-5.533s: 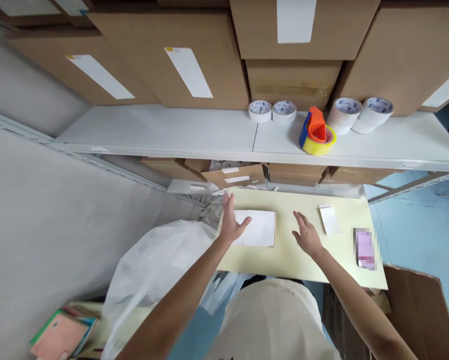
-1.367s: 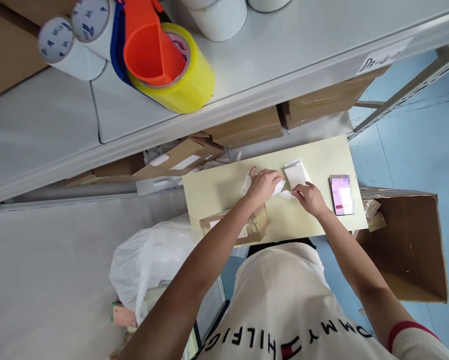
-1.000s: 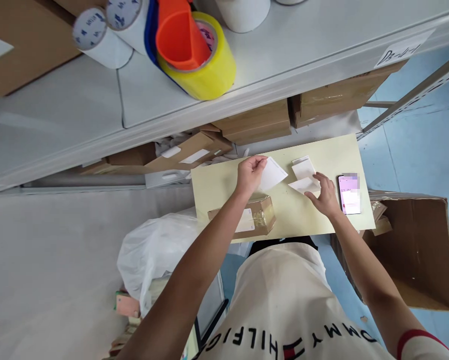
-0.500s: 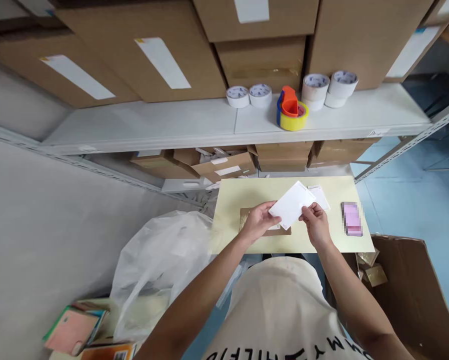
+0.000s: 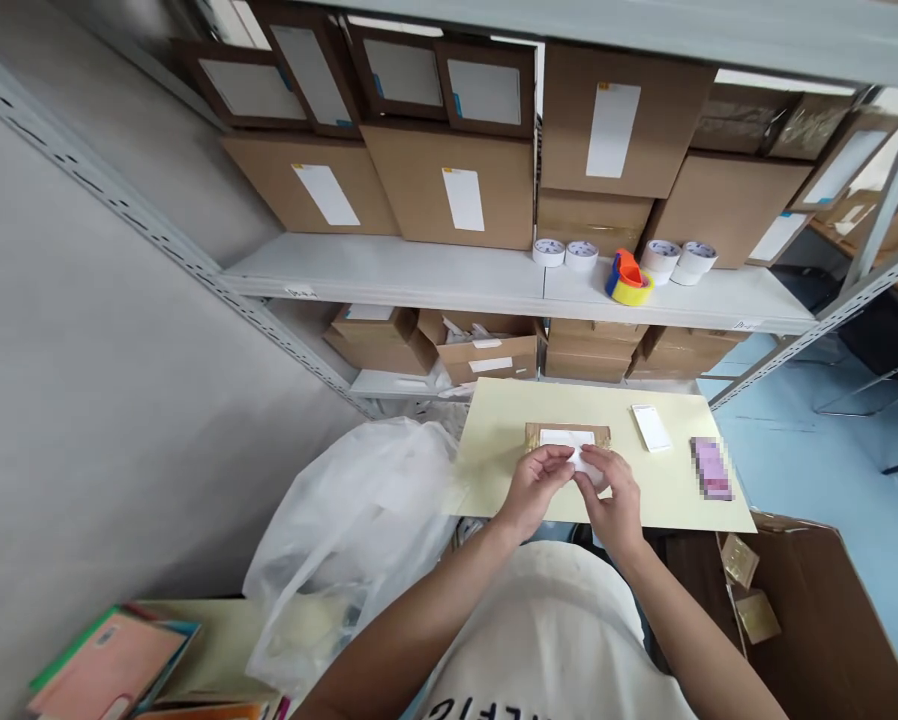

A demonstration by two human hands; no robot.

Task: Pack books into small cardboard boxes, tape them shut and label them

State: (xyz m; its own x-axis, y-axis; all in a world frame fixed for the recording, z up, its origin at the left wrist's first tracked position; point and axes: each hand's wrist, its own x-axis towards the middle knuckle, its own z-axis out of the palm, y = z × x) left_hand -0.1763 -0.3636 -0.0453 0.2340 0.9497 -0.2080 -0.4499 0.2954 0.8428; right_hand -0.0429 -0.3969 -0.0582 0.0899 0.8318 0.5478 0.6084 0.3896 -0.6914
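My left hand [image 5: 533, 492] and my right hand [image 5: 612, 500] meet at the front of the pale table [image 5: 494, 430]. Fingers of both hands pinch a small white paper sheet [image 5: 590, 467], mostly covered by them. Just beyond them lies a flat brown parcel [image 5: 605, 436] with a white label [image 5: 565, 437] on its top; the near part of the parcel is hidden by my hands. A white label stack or card [image 5: 651, 428] lies to the right, apart from my hands. Farther right is a purple, pixelated rectangular item [image 5: 711, 468].
A metal shelf [image 5: 419, 275] behind the table bears cardboard boxes [image 5: 456, 190], white tape rolls [image 5: 582, 255] and a tape dispenser [image 5: 629, 280]. A large open carton [image 5: 816, 600] stands at lower right, a translucent plastic bag [image 5: 344, 520] at left, folders [image 5: 115, 665] at lower left.
The white sheet has come down nearer to me, and my hands have drawn closer together around it. My view has tilted up, showing more of the shelf.
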